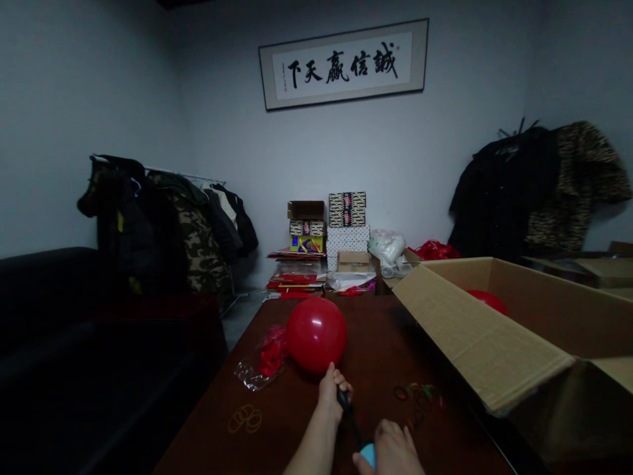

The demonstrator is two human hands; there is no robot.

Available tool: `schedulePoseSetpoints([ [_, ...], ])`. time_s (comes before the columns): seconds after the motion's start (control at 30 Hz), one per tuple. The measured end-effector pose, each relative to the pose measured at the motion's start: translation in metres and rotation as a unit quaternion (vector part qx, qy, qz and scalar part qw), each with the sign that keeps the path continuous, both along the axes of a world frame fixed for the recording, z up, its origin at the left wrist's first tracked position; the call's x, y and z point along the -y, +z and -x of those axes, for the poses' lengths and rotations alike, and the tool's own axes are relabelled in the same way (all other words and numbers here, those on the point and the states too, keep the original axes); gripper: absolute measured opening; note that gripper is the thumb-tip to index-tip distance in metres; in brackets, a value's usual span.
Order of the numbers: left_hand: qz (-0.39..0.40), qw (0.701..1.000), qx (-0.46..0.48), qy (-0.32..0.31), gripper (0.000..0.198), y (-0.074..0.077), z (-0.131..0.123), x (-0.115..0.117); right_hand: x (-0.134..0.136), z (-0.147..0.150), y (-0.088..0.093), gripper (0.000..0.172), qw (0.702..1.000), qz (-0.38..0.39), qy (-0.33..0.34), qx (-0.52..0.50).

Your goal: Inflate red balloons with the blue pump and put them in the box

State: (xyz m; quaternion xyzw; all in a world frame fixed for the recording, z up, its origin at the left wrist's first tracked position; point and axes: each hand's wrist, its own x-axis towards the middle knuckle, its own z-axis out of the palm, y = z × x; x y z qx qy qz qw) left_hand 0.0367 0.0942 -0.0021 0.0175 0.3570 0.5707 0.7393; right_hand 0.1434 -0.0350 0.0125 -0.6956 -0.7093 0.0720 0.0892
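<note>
A round, inflated red balloon (316, 334) stands out just beyond my left hand (335, 390). That hand is closed in a pinch round the balloon's neck, where the black nozzle of a hand pump (352, 422) goes in. My right hand (390, 450) is closed over the light blue part of the pump at the bottom edge of the view; most of the pump is hidden by the hand and the frame. Left of the balloon, a clear plastic bag (254, 376) with uninflated red balloons (271, 356) lies on the brown table (366, 349).
Yellowish rubber bands (244, 419) lie on the left of the table, several coloured bands (420, 397) on the right. A large open cardboard box (469, 336) holding a red balloon (487, 301) stands at right. Boxes and papers (297, 270) are stacked at the far end.
</note>
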Motion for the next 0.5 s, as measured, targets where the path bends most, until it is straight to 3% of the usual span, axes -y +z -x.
schedulePoseSetpoints([
  [0.23,-0.046,0.996,-0.078,0.004,0.034,-0.015,-0.002,0.012,-0.022,0.025,0.009,0.048,1.000,0.001,-0.002,-0.026],
  [0.5,-0.009,1.000,-0.025,-0.011,0.040,-0.010,0.002,-0.004,0.007,0.007,-0.008,0.046,1.000,0.019,-0.006,0.014],
])
